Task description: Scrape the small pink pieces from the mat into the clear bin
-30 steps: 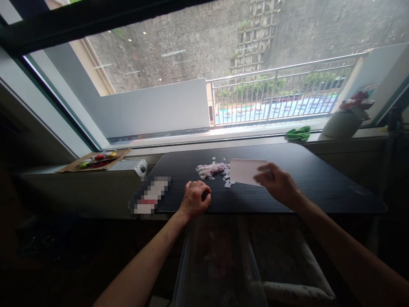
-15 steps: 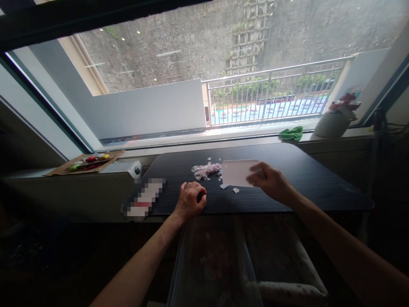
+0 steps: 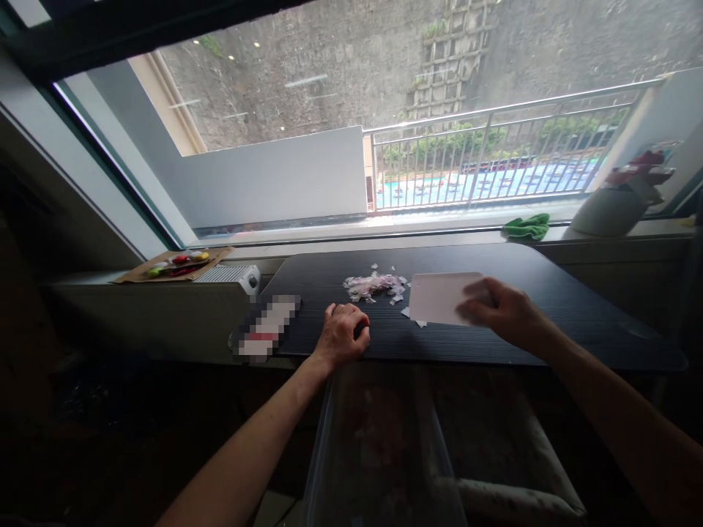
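Observation:
My right hand [image 3: 499, 311] grips the right end of a pale flat rectangular sheet [image 3: 439, 296] with rounded corners, held low over the dark table [image 3: 521, 278]. Its fingers are blurred by motion. To the left of the sheet lies a heap of small whitish-pink paper-like scraps [image 3: 373, 285]. A few loose scraps [image 3: 406, 312] lie by the sheet's lower left corner, partly covered by it. My left hand [image 3: 343, 335] rests at the table's near edge, just below the heap, with its fingers curled in. Something dark shows between thumb and fingers, and I cannot tell whether it is an object.
A clear plastic bin [image 3: 378, 439] stands below the table's near edge, beside a patterned cushioned seat [image 3: 516, 498]. A pixelated item [image 3: 268, 328] lies at the table's left end. On the sill are a green cloth [image 3: 527, 227] and a pale pot [image 3: 609, 208].
The whole view has shifted, so things appear farther right. The sheet in my right hand has moved slightly right, away from the heap. My left hand keeps its place at the edge.

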Available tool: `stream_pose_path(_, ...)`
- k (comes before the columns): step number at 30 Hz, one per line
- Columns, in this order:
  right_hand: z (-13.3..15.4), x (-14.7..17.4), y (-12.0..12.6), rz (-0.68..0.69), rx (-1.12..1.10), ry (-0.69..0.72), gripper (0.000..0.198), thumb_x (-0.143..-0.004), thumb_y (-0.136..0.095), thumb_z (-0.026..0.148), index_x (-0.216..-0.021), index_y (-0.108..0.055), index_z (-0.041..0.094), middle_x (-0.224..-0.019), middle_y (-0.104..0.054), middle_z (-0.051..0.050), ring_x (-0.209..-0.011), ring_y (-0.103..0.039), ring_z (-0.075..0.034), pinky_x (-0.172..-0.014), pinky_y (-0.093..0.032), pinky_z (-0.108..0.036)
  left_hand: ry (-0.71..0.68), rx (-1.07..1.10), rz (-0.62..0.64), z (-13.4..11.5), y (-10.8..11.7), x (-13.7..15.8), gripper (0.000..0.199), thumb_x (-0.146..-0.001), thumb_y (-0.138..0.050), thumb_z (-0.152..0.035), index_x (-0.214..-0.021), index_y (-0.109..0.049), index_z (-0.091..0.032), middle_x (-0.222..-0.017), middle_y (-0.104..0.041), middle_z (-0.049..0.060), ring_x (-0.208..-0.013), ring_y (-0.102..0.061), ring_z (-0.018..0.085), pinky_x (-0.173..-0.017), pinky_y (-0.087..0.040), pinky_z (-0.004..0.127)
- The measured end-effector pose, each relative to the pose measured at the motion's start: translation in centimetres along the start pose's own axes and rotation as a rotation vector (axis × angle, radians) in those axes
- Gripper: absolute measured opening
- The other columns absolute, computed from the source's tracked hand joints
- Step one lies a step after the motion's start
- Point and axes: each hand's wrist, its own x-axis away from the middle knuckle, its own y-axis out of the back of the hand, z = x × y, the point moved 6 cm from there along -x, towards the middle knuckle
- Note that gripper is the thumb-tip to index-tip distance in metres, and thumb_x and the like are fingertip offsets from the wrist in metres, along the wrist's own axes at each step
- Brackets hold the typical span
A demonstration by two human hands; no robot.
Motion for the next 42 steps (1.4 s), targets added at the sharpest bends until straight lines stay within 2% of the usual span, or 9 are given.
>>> stream_pose_path(3, -0.4, 0.2, 1.5, -0.085, 0.112, -0.023, 0.019, -0.067, -0.063, 0.031, -0.083, -0.064, 0.020, -0.071, -0.067, -0.003, -0.063, -0.062, -0.019, -0.056, -0.047, -0.028, -0.004, -0.005, -0.006, -0.1, 0.0, 0.0, 0.010, -0.079, -0.052, -0.022, -0.082, -0.061, -0.021, -0.091, -0.062, 0.003, -0.095, -0.057, 0.020, -0.107, -0.027, 0.050)
stream_pose_path(6, -1.2, 0.4, 2.6, -0.111, 0.180, -0.048, 0.016, -0.066, -0.062, 0.030, -0.079, -0.064, 0.021, -0.067, -0.065, -0.002, -0.061, -0.059, -0.018, -0.055, -0.044, -0.028, -0.002, -0.006, -0.004, 0.0, 0.1, 0.1, 0.009, -0.078, -0.053, -0.022, -0.081, -0.061, -0.021, -0.091, -0.062, 0.003, -0.095, -0.057, 0.021, -0.107, -0.028, 0.051)
stream_pose_path(12, -2.7, 0.3, 3.1, -0.166, 0.093, -0.083, 0.020, -0.064, -0.061, 0.031, -0.080, -0.064, 0.020, -0.070, -0.065, -0.002, -0.065, -0.059, -0.018, -0.056, -0.043, -0.027, 0.020, -0.021, 0.048, -0.5, 0.4, -0.8, 0.010, -0.079, -0.054, -0.020, -0.080, -0.063, -0.021, -0.090, -0.065, 0.003, -0.096, -0.059, 0.021, -0.109, -0.021, 0.059)
stream_pose_path(17, -4.9, -0.5, 1.7, -0.179, -0.040, -0.138, 0.026, -0.064, -0.060, 0.032, -0.086, -0.063, 0.018, -0.078, -0.066, -0.004, -0.071, -0.060, -0.020, -0.060, -0.045, -0.028, -0.141, -0.031, 0.085, -4.4, -0.4, -3.1, 0.015, -0.081, -0.056, -0.018, -0.085, -0.069, -0.023, -0.094, -0.067, 0.004, -0.099, -0.059, 0.022, -0.111, -0.017, 0.058)
stream_pose_path(20, -6.4, -0.7, 1.0, -0.216, -0.095, -0.187, 0.027, -0.065, -0.057, 0.032, -0.086, -0.062, 0.017, -0.081, -0.066, -0.005, -0.074, -0.060, -0.021, -0.064, -0.045, -0.030, -0.245, -0.047, 0.157, -6.9, -1.5, -4.5, 0.013, -0.083, -0.058, -0.023, -0.086, -0.071, -0.024, -0.095, -0.068, 0.003, -0.098, -0.058, 0.022, -0.112, -0.014, 0.058)
stream_pose_path(22, -6.8, -0.6, 0.8, -0.238, -0.127, -0.189, 0.027, -0.065, -0.056, 0.033, -0.087, -0.061, 0.017, -0.080, -0.065, -0.005, -0.075, -0.059, -0.020, -0.065, -0.045, -0.030, -0.255, -0.063, 0.238, -8.0, -2.2, -5.2, 0.014, -0.083, -0.060, -0.030, -0.084, -0.072, -0.023, -0.095, -0.069, 0.004, -0.099, -0.057, 0.023, -0.111, -0.012, 0.060)
stream_pose_path(26, -6.6, -0.2, 0.7, -0.274, -0.081, -0.139, 0.022, -0.066, -0.055, 0.033, -0.083, -0.058, 0.019, -0.076, -0.061, -0.002, -0.072, -0.056, -0.019, -0.063, -0.042, -0.030, -0.179, -0.137, 0.340, -8.8, -3.0, -6.1, 0.021, -0.085, -0.057, -0.034, -0.080, -0.071, -0.020, -0.090, -0.070, 0.006, -0.097, -0.059, 0.024, -0.110, -0.017, 0.058)
stream_pose_path(37, -5.7, 0.2, 0.3, -0.267, -0.059, -0.132, 0.017, -0.069, -0.054, 0.028, -0.084, -0.055, 0.020, -0.079, -0.061, -0.004, -0.073, -0.056, -0.019, -0.064, -0.042, -0.028, -0.150, -0.264, 0.304, -9.2, -3.1, -6.2, 0.021, -0.085, -0.051, -0.024, -0.078, -0.070, -0.019, -0.086, -0.072, 0.008, -0.093, -0.061, 0.024, -0.108, -0.026, 0.052)
stream_pose_path(42, -5.6, 0.3, 0.4, -0.270, -0.056, -0.132, 0.018, -0.069, -0.057, 0.029, -0.084, -0.055, 0.020, -0.079, -0.062, -0.004, -0.073, -0.057, -0.019, -0.064, -0.042, -0.028, -0.236, -0.253, 0.293, -9.3, -2.9, -6.2, 0.021, -0.083, -0.051, -0.020, -0.075, -0.071, -0.019, -0.081, -0.072, 0.008, -0.089, -0.061, 0.023, -0.104, -0.032, 0.049)
